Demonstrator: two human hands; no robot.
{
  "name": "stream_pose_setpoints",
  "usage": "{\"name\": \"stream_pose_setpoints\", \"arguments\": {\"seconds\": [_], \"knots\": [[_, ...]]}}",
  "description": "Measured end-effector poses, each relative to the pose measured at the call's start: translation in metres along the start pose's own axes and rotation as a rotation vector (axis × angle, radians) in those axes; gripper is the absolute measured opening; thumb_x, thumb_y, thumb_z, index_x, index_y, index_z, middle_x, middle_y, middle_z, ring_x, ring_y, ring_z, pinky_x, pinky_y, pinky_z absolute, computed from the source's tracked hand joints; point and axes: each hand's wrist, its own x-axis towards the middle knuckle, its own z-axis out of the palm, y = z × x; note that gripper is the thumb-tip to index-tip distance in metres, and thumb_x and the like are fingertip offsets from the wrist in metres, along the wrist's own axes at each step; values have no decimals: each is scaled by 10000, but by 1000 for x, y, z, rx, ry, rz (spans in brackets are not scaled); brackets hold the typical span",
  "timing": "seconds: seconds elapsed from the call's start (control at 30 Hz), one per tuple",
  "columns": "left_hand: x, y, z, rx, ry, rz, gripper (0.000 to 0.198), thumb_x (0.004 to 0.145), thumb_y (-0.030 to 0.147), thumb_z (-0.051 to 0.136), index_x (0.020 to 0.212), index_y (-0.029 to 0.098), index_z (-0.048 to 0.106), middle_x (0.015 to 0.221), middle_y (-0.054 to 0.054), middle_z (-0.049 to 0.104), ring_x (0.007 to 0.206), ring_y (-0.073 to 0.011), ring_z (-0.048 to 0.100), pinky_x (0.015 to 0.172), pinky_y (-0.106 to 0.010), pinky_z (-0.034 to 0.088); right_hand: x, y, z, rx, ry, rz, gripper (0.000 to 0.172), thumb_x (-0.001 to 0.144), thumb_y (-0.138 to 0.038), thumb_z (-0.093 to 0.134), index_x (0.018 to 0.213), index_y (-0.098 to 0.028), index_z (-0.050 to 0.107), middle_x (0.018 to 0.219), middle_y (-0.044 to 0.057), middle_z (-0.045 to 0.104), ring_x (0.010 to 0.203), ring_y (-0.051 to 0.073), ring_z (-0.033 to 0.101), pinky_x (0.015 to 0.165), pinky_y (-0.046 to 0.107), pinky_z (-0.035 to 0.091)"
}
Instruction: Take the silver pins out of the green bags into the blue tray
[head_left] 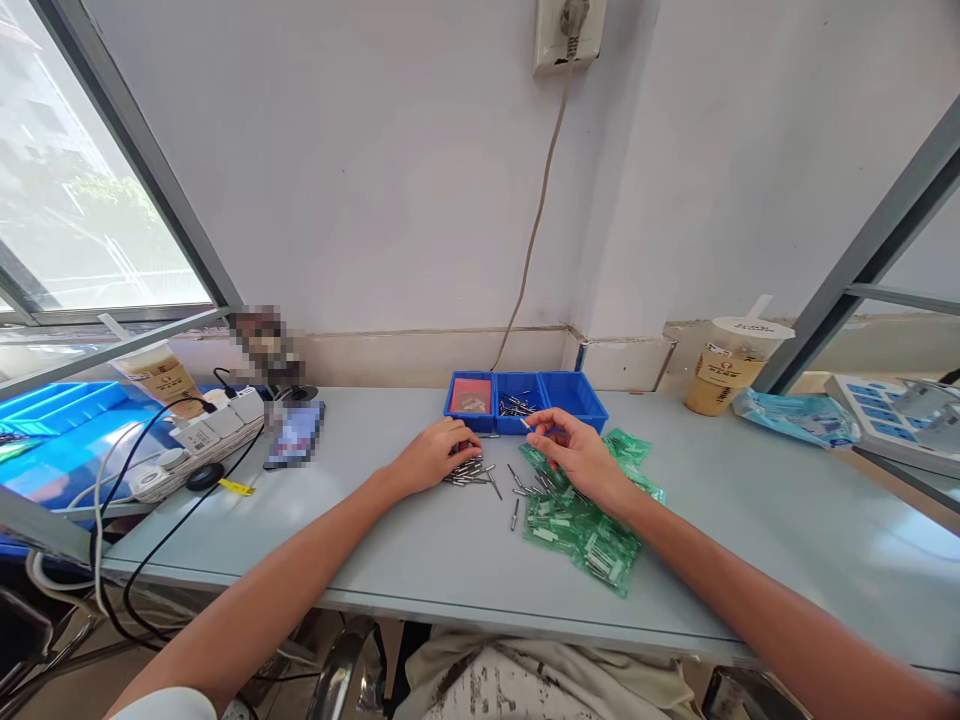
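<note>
My left hand (436,456) rests on the table with its fingers curled down over a pile of small metal pins (466,474). What its fingertips hold, if anything, is hidden. Thumb and fingers of my right hand (574,452) pinch a small, light-tipped metal pin (527,425) near the front of a blue three-compartment tray (574,402). Under that hand lie several clear green packets (585,535) with small metal parts inside. A few loose pins (515,514) are scattered between the pile and the packets.
The tray's left compartment holds a reddish piece (472,393); the middle one holds metal pins (516,405). A phone (295,435), a power strip (217,430) and cables are at left. At right stand a drink cup (721,370) and a blue packet (795,418).
</note>
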Motion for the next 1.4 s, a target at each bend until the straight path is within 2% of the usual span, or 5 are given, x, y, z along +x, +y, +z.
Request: {"name": "stream_pose_setpoints", "arguments": {"seconds": [0.27, 0.7, 0.93, 1.17, 1.4], "knots": [[-2, 0, 1, -15, -38, -9, 307, 1058, 473, 539, 1044, 219, 712, 998, -46, 648, 979, -210, 584, 877, -330, 479, -4, -6, 2, 93, -38, 133, 421, 898, -615, 673, 820, -209, 593, 668, -55, 478, 546, 98, 429, 529, 244, 368], [-5, 10, -4, 132, -76, 55, 514, 1016, 603, 551, 1399, 265, 612, 1363, -94, 602, 1257, -289, 537, 1082, -433, 413, -2, -5, 3, 73, -26, 104, 435, 801, -608, 783, 817, -224, 579, 662, -61, 503, 518, 102, 455, 503, 254, 391], [-5, 16, -3, 119, -113, 25, 610, 987, 681, 538, 1443, 278, 585, 1379, -91, 595, 1251, -298, 521, 1082, -442, 384, -3, -8, 3, 71, -20, 139, 419, 840, -611, 742, 852, -220, 594, 681, -56, 520, 529, 98, 440, 515, 249, 386], [-8, 18, 0, 86, -163, 32, 1126, 720, 841, 720, 1637, 351, 287, 1424, -115, 519, 1277, -360, 472, 1117, -522, 341, -2, -6, 2, 112, -18, 154, 415, 873, -625, 690, 883, -213, 644, 722, -31, 544, 558, 104, 445, 506, 238, 392], [-7, 19, 5, 111, -110, 5, 689, 913, 749, 593, 1446, 314, 552, 1374, -93, 559, 1239, -318, 502, 1091, -486, 355, -2, -6, 2, 124, -32, 166, 405, 865, -614, 697, 877, -212, 652, 715, -34, 542, 552, 97, 441, 498, 232, 375]]}}
